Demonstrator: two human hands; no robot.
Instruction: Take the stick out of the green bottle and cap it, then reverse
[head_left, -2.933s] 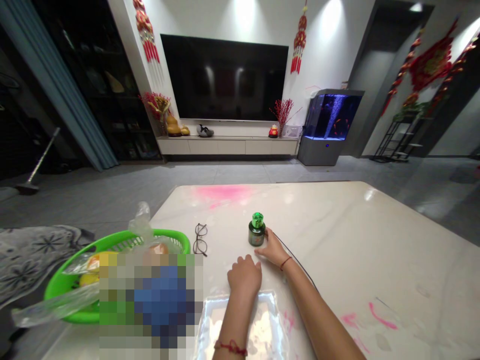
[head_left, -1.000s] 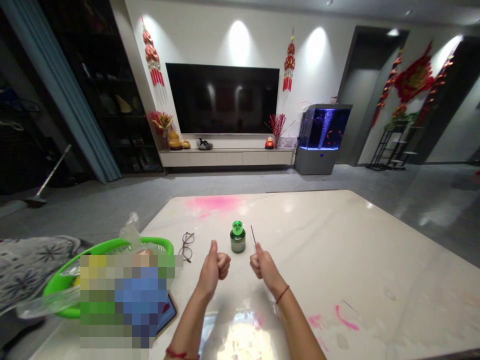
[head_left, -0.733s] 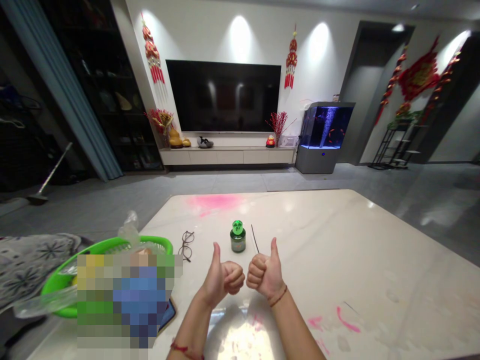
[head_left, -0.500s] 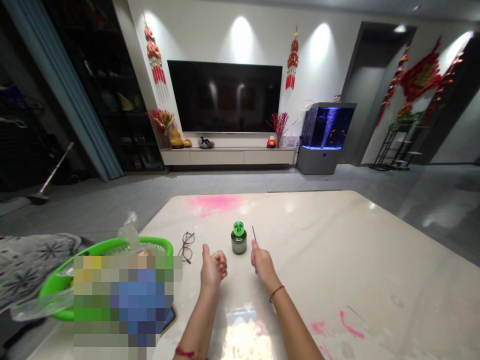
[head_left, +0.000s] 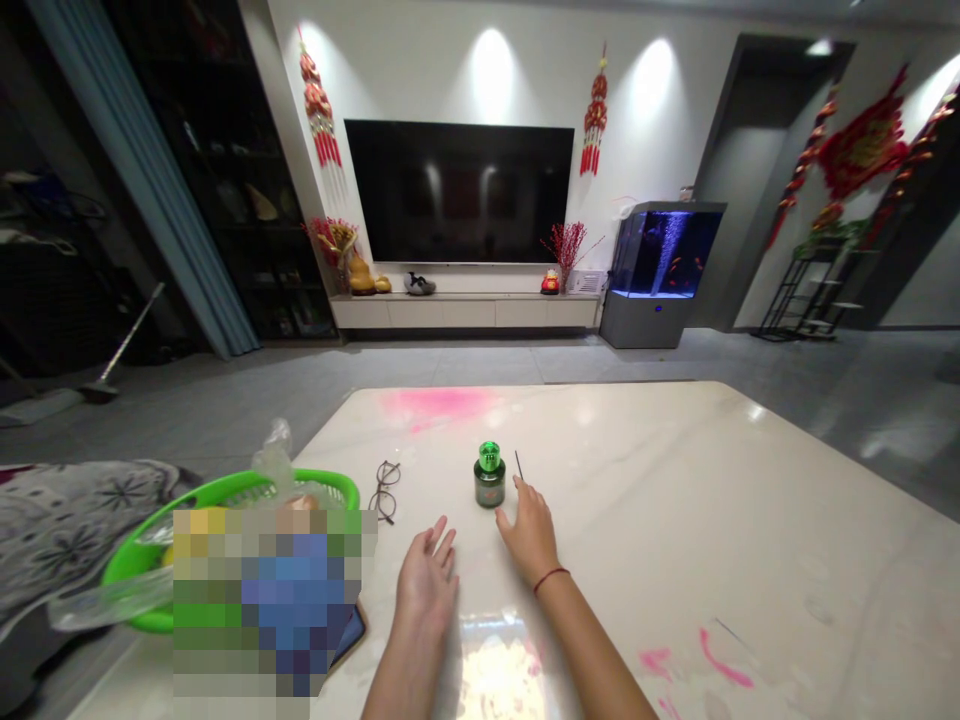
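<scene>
A small green glass bottle (head_left: 490,489) with a bright green cap (head_left: 489,457) stands upright on the pale marble-look table (head_left: 645,540). My right hand (head_left: 531,532) is just right of and nearer than the bottle, its thumb spread from the fingers. By its fingertips is a thin dark stick (head_left: 518,464); the hand hides its near end. My left hand (head_left: 426,578) is open, palm turned inward, fingers apart, holding nothing. Folded-out eyeglasses (head_left: 385,491) lie on the table, left of the bottle.
A green plastic basket (head_left: 120,575) with bagged items stands at the left, partly pixelated. A phone (head_left: 351,636) lies beside it. Pink stains (head_left: 439,402) mark the far table edge and lower right, near a thin dark line (head_left: 729,630). Beyond stand a television (head_left: 461,195) and a fish tank (head_left: 664,255).
My right thumb has come away from the stick and the fingers have spread. The left hand has opened from a thumb-up fist and drawn slightly nearer. The view has shifted slightly left.
</scene>
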